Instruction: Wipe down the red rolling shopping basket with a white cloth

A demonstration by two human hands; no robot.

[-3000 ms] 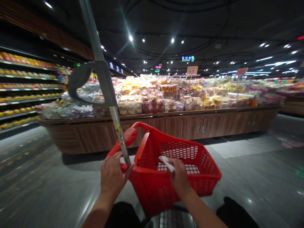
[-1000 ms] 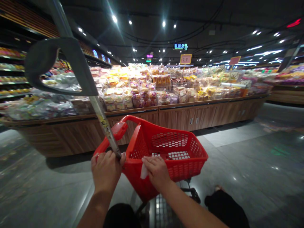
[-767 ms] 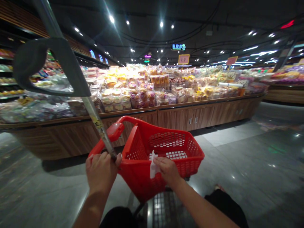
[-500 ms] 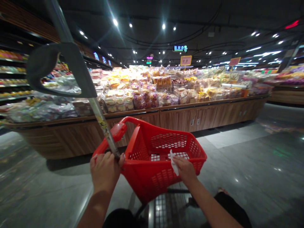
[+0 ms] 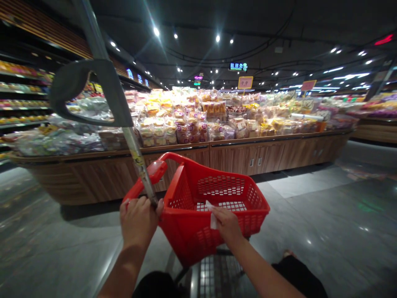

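A red plastic shopping cart (image 5: 186, 231) stands in front of me, its basket showing no goods inside. My left hand (image 5: 139, 221) is closed round the near end of its handle. A metal pole (image 5: 139, 163) with a grey looped plastic grip (image 5: 114, 93) slants up from between the thumb and fingers of that hand; whether the hand clasps it too is hard to see. At the cart's near rim, my right hand (image 5: 228, 223) pinches a white tissue (image 5: 213, 219), which is draped over the edge and touches it.
Beyond the cart runs a long wood-panelled display counter (image 5: 235, 159), heaped with bagged baked goods (image 5: 189, 128). Price signs (image 5: 245, 82) rise above the heap. Stocked shelves (image 5: 23, 91) line the left side. Grey tiled floor (image 5: 310, 215) extends to the right, and a foot (image 5: 288, 253) shows near the bottom.
My right hand has slid left along the near rim with the tissue. My left hand stays on the handle, and the view has shifted slightly.
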